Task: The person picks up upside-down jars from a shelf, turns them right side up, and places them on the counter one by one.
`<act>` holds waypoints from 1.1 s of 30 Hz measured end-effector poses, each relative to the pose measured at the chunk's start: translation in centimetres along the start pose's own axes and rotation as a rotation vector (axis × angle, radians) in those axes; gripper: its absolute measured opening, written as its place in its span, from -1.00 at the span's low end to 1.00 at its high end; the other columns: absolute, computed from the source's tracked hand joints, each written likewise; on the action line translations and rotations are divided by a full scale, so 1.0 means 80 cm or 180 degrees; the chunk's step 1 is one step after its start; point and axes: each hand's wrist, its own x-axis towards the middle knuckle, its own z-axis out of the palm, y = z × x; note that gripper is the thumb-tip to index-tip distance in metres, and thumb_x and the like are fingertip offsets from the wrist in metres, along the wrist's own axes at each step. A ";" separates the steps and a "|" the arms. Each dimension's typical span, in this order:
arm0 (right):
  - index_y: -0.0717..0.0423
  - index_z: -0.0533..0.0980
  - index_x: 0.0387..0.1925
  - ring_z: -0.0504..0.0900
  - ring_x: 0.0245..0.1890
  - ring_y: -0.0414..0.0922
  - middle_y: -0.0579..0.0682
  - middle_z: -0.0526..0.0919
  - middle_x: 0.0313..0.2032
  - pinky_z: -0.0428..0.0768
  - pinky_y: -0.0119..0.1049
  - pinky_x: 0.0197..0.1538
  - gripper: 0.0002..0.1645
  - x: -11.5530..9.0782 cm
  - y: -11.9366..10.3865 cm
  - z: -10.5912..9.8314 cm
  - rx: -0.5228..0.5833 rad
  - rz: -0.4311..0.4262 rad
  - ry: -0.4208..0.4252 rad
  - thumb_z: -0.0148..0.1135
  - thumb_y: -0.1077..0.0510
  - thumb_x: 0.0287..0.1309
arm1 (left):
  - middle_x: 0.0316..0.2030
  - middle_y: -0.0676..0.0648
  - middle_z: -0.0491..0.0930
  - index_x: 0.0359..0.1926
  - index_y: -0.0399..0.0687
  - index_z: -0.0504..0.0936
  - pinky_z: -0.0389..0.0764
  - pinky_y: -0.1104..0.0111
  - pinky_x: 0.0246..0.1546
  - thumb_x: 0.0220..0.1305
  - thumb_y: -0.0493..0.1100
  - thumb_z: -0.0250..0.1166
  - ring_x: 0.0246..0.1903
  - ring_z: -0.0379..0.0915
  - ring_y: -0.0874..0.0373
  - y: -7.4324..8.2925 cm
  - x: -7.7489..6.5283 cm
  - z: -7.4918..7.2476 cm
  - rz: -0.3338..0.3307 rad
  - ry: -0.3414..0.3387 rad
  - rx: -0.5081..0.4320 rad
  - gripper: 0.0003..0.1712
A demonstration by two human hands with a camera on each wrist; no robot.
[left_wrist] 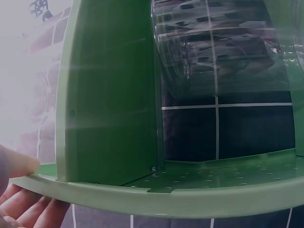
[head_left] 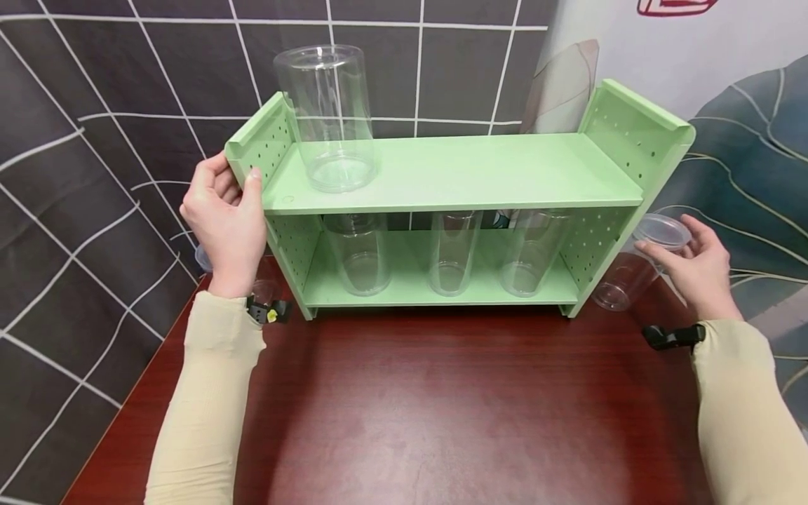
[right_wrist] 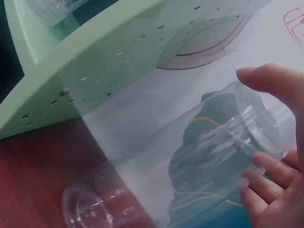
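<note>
Gripping a clear, cylindrical jar [head_left: 631, 272]

A glossy reddish-brown counter [head_left: 442, 400] fills the lower middle of the head view, with a pale sheen toward the bottom. A dark grey backdrop with a white grid [head_left: 467, 77] spans the upper left and top centre; at far left its lines bend. At right hangs a white covering [head_left: 621, 35] bearing a blue-green shape [head_left: 757, 133] with thin gold lines, a pale pinkish-beige leaf shape [head_left: 571, 73] and, at the top edge, a red-outlined drawing [head_left: 677, 7].
</note>
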 end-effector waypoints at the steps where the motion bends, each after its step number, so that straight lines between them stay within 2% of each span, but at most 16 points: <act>1: -0.12 0.04 0.61 0.24 0.42 -0.24 -0.09 0.20 0.51 0.29 -0.69 0.21 0.02 -0.002 -0.004 0.000 -0.0014 -0.0016 0.0045 0.39 0.08 0.29 | -0.08 -0.19 0.73 0.01 -0.27 0.69 0.67 0.47 -0.15 0.26 -0.39 0.37 -0.17 0.68 0.25 0.000 0.000 0.000 -0.0002 0.0000 0.0009 -0.72; 4: -0.15 0.10 0.59 0.14 0.49 -0.22 -0.12 0.17 0.53 0.12 -0.60 0.36 0.00 -0.005 -0.018 -0.003 -0.0033 -0.0088 0.0262 0.42 0.06 0.25 | -0.08 -0.19 0.73 0.01 -0.28 0.69 0.68 0.47 -0.15 0.26 -0.39 0.38 -0.17 0.68 0.25 0.000 0.000 -0.001 0.0013 -0.0006 0.0023 -0.71; 7: -0.12 0.20 0.54 0.15 0.47 -0.28 -0.13 0.25 0.48 0.03 -0.52 0.43 -0.05 -0.008 -0.041 -0.007 0.0068 -0.0180 0.0593 0.45 0.10 0.20 | -0.09 -0.18 0.74 0.01 -0.26 0.70 0.68 0.46 -0.15 0.25 -0.38 0.40 -0.17 0.69 0.25 -0.002 0.000 -0.001 0.0023 -0.0014 0.0001 -0.71; 10: -0.11 0.32 0.46 0.25 0.41 -0.30 -0.15 0.38 0.40 0.07 -0.52 0.43 -0.15 -0.015 -0.070 -0.010 0.0330 -0.0284 0.0918 0.46 0.16 0.17 | -0.09 -0.16 0.74 0.00 -0.23 0.70 0.68 0.46 -0.16 0.24 -0.35 0.41 -0.17 0.69 0.25 -0.004 0.001 -0.002 0.0022 -0.0030 -0.0034 -0.71; 13: -0.09 0.42 0.37 0.34 0.35 -0.27 -0.16 0.46 0.30 0.14 -0.55 0.39 -0.27 -0.029 -0.101 -0.010 0.0641 -0.0441 0.1130 0.43 0.24 0.19 | -0.10 -0.15 0.74 0.00 -0.22 0.71 0.68 0.46 -0.17 0.24 -0.34 0.42 -0.18 0.69 0.25 -0.006 0.001 -0.002 0.0069 -0.0043 -0.0049 -0.71; 17: -0.07 0.46 0.30 0.39 0.31 -0.21 -0.12 0.50 0.25 0.20 -0.59 0.34 -0.40 -0.054 -0.141 -0.003 0.0881 -0.0674 0.1280 0.35 0.29 0.26 | -0.11 -0.13 0.75 0.01 -0.22 0.71 0.69 0.46 -0.17 0.25 -0.33 0.43 -0.18 0.69 0.25 -0.007 0.000 -0.002 0.0087 -0.0042 -0.0029 -0.71; 21: -0.04 0.49 0.27 0.44 0.27 -0.19 -0.08 0.53 0.21 0.27 -0.56 0.31 -0.46 -0.082 -0.172 0.012 0.0914 -0.0948 0.1369 0.30 0.31 0.29 | -0.09 -0.15 0.74 0.01 -0.21 0.71 0.68 0.46 -0.14 0.25 -0.33 0.43 -0.16 0.69 0.25 -0.007 0.000 -0.002 0.0022 -0.0032 0.0012 -0.70; 25: 0.16 0.58 0.16 0.56 0.13 -0.08 0.07 0.64 0.07 0.39 -0.40 0.30 -0.49 -0.102 -0.189 0.034 0.1429 -0.1428 0.1245 0.39 0.39 0.14 | -0.08 -0.16 0.74 0.02 -0.24 0.70 0.67 0.46 -0.13 0.25 -0.33 0.42 -0.16 0.68 0.26 -0.004 -0.001 -0.002 0.0002 -0.0026 0.0058 -0.70; 28: 0.31 0.61 0.07 0.60 0.07 0.01 0.21 0.66 0.00 0.44 -0.29 0.30 -0.49 -0.109 -0.197 0.055 0.1990 -0.1779 0.0866 0.42 0.48 0.00 | -0.08 -0.18 0.73 0.03 -0.26 0.69 0.67 0.47 -0.12 0.26 -0.34 0.41 -0.16 0.68 0.26 -0.001 -0.002 -0.002 0.0002 -0.0014 0.0086 -0.69; 29: 0.32 0.61 0.07 0.60 0.06 0.02 0.22 0.67 -0.01 0.44 -0.28 0.30 -0.48 -0.111 -0.200 0.062 0.2002 -0.1862 0.0734 0.43 0.49 -0.01 | -0.08 -0.18 0.73 0.03 -0.27 0.69 0.67 0.47 -0.12 0.26 -0.34 0.41 -0.16 0.67 0.27 -0.001 -0.002 -0.002 0.0000 -0.0013 0.0087 -0.69; 33: 0.33 0.58 0.14 0.57 0.14 0.04 0.24 0.64 0.06 0.42 -0.19 0.34 -0.43 -0.117 -0.211 0.095 0.1689 -0.2154 0.0226 0.42 0.49 0.04 | -0.08 -0.18 0.73 0.03 -0.27 0.69 0.67 0.48 -0.14 0.26 -0.35 0.40 -0.17 0.67 0.27 -0.001 -0.002 -0.004 -0.0001 -0.0021 0.0116 -0.70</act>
